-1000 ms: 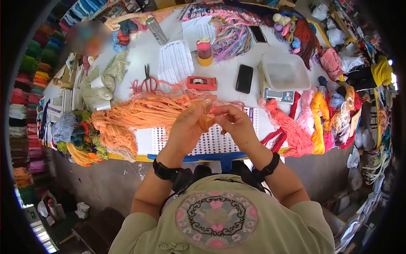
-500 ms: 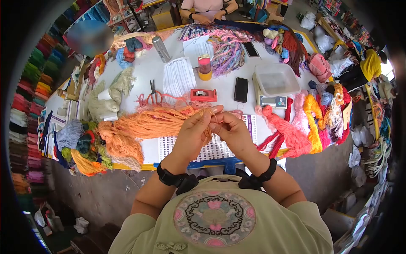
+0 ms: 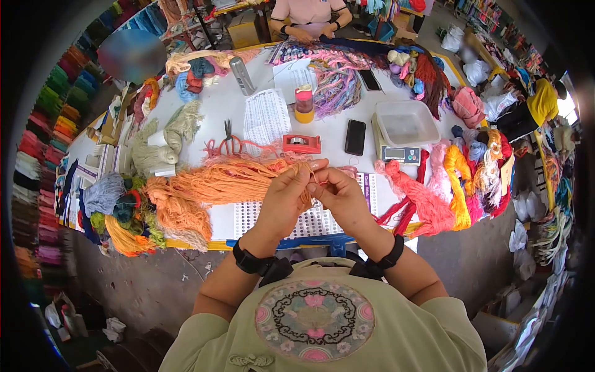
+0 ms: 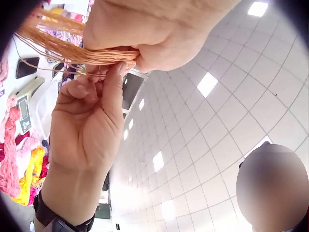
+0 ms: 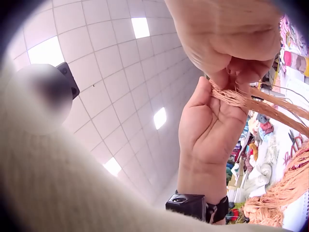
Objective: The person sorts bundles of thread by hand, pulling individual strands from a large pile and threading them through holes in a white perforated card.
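Observation:
A long skein of orange yarn (image 3: 229,181) stretches across the table from the left into my hands. My left hand (image 3: 284,201) grips its gathered end, with the bundled strands (image 4: 104,56) running out between fingers and thumb in the left wrist view. My right hand (image 3: 344,201) is right beside it, thumb and fingertips pinching yarn at that end. In the right wrist view the bundle (image 5: 231,98) lies across the left hand's fingers, with the right fingertips on it. A single loose strand (image 4: 53,69) trails from the bundle.
Under the hands lies a white card with rows of holes (image 3: 248,217). Beyond are scissors (image 3: 229,139), a red tape dispenser (image 3: 302,144), a phone (image 3: 355,137) and a scale (image 3: 400,155) bearing a plastic tub (image 3: 408,124). Coral yarn (image 3: 427,201) is at right; another person (image 3: 310,15) sits opposite.
The head view has tilted up, bringing the person opposite into sight. My right fingertips have drawn in against the left hand at the skein's end; the left hand keeps its grip.

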Tool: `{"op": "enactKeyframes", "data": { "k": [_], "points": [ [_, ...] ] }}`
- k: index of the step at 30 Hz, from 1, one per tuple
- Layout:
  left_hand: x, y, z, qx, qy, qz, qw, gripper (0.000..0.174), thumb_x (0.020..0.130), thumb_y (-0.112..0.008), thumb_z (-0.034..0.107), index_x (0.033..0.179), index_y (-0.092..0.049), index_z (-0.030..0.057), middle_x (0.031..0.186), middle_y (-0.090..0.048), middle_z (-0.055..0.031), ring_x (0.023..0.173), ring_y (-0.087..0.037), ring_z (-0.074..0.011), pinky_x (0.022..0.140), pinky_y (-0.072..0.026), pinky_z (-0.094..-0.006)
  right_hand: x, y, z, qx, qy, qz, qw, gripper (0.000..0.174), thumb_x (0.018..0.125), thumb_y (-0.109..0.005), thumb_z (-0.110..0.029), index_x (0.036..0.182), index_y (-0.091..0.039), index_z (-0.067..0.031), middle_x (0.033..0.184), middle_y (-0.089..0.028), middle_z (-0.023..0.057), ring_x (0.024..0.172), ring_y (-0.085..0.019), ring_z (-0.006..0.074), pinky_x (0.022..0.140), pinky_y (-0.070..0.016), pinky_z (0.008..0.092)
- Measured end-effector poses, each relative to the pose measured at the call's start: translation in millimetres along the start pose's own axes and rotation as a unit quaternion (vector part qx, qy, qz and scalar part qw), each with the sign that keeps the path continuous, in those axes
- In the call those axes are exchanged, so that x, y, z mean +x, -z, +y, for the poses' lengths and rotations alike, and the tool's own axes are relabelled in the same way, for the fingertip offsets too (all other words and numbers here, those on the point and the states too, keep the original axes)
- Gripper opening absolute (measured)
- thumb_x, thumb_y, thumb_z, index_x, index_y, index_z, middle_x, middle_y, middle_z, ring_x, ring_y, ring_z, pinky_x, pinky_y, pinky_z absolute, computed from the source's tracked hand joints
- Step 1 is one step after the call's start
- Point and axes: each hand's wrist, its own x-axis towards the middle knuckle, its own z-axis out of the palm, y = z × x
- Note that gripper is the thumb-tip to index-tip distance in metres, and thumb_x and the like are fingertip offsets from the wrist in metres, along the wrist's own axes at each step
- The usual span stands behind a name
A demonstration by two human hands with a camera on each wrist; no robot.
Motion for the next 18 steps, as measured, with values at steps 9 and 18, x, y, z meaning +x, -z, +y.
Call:
{"op": "enactKeyframes", "data": {
  "k": [9, 18],
  "points": [
    [3.6, -6.7, -4.6, 0.007, -0.012, 0.016, 1.0, 0.045, 0.101, -0.042, 0.033, 0.126, -0.052, -0.0033, 0.113, -0.06, -0.0096, 0.095, -0.06, -0.0127, 0.08, -0.0493, -0.0242, -4.0, -0.9, -14.6, 0.026, -0.029, -0.002, 0.999, 0.007, 0.091, -0.061, -0.007, 0.096, -0.059, -0.0024, 0.082, -0.059, -0.0001, 0.071, -0.055, 0.0058, 0.065, -0.0456, 0.0209],
    [10.5, 6.3, -22.1, 0.036, 0.012, 0.02, 0.999, 0.043, 0.101, -0.041, 0.03, 0.127, -0.051, -0.0025, 0.102, -0.063, -0.006, 0.075, -0.058, -0.0072, 0.057, -0.0464, -0.0213, -5.9, 7.9, -12.3, 0.052, -0.039, -0.003, 0.998, 0.007, 0.091, -0.06, -0.009, 0.092, -0.059, -0.002, 0.081, -0.059, 0.0003, 0.068, -0.054, 0.0054, 0.059, -0.0449, 0.0205]
  ]
}}
